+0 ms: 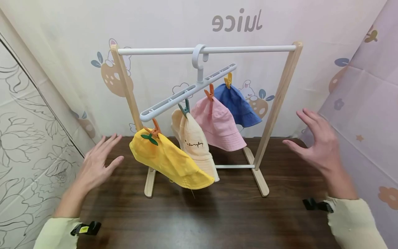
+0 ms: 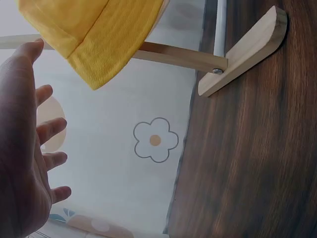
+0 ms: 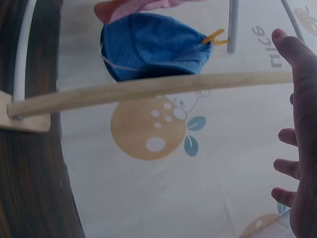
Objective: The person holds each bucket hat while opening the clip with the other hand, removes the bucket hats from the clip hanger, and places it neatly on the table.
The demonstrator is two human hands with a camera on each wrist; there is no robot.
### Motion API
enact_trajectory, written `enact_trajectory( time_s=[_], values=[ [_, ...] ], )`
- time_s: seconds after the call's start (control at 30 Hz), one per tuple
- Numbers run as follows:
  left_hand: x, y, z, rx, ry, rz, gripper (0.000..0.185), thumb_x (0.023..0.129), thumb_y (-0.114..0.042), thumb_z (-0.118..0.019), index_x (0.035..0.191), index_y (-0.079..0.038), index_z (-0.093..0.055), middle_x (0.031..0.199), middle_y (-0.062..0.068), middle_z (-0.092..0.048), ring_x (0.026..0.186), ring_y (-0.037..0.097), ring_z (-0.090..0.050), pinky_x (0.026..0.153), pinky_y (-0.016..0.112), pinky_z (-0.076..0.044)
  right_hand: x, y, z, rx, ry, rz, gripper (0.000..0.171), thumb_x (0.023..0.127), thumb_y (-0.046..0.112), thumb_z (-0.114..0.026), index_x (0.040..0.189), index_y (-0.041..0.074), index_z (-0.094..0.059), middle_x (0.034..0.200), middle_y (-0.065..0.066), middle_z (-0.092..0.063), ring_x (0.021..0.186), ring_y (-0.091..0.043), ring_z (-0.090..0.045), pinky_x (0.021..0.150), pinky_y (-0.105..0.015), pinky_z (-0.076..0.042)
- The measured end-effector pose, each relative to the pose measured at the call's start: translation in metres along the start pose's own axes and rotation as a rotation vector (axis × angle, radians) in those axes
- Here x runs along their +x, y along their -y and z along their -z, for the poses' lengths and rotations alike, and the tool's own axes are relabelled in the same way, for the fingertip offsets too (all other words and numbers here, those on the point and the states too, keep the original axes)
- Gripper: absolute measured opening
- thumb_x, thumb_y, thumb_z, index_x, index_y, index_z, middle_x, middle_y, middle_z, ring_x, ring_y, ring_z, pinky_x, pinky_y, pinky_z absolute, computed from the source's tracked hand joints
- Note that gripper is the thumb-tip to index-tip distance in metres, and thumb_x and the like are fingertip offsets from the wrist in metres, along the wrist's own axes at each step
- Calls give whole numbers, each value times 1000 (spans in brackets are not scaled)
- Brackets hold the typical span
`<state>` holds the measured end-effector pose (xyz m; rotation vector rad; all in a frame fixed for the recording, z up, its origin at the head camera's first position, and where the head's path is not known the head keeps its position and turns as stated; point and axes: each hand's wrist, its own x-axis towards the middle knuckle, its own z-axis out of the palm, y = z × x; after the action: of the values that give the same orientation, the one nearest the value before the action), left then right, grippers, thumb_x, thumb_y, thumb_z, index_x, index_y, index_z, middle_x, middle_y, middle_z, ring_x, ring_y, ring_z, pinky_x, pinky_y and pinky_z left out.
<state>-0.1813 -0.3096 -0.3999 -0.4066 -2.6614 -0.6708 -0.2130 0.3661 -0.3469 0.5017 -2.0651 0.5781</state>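
Note:
A light grey hanger (image 1: 189,90) hooks over the white rod of a wooden rack (image 1: 278,100), turned at an angle to it. From it hang a yellow hat (image 1: 171,157), a cream hat (image 1: 195,140), a pink hat (image 1: 219,122) and a blue hat (image 1: 237,105), each held by a clothespin such as the orange one (image 1: 153,128). My left hand (image 1: 98,162) is held left of the yellow hat, fingers extended and nothing in it. Beyond the rack's right post, my right hand (image 1: 321,143) is raised with fingers spread and thumb apart, also holding nothing.
The rack's wooden feet (image 1: 260,181) stand on a dark brown wooden table (image 1: 199,221). Behind it hangs a pale printed curtain (image 1: 168,20); a line-drawn floral panel (image 1: 34,138) closes the left side and another curtain (image 1: 367,114) the right.

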Motion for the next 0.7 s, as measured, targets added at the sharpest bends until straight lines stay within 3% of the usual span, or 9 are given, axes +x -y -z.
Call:
enact_trajectory(
  time_s=[0.1,0.23,0.53,0.7],
  values=[
    [1,-2,0,-24,-4,-9,72,109,-40,-66,176,-31,-41,182,16,-43,169,55,-33,113,97,-26,-1,5,-2,31,-8,4,109,87,94,-69,153,7,-70,155,-28,-68,158,-22,-57,134,-19,-32],
    [0,-2,-1,-73,-14,-16,70,110,-36,-64,176,-31,-41,182,14,-42,169,54,-33,111,100,-23,-1,9,-5,51,-21,13,109,87,93,-70,152,5,-70,154,-29,-68,159,-6,-52,133,-17,-32],
    [3,-8,1,-124,-52,-38,69,109,-30,-65,174,-26,-45,179,18,-47,166,59,-36,112,99,-25,2,20,-7,81,-42,4,111,85,93,-72,150,3,-70,153,-29,-69,157,-8,-55,132,-17,-33],
    [2,-9,1,-177,-80,-51,67,107,-26,-65,172,-26,-48,176,18,-51,165,58,-39,117,95,-28,1,32,-8,131,-64,6,109,86,88,-76,149,0,-70,151,-31,-70,156,-2,-55,132,-17,-35]
  ],
)
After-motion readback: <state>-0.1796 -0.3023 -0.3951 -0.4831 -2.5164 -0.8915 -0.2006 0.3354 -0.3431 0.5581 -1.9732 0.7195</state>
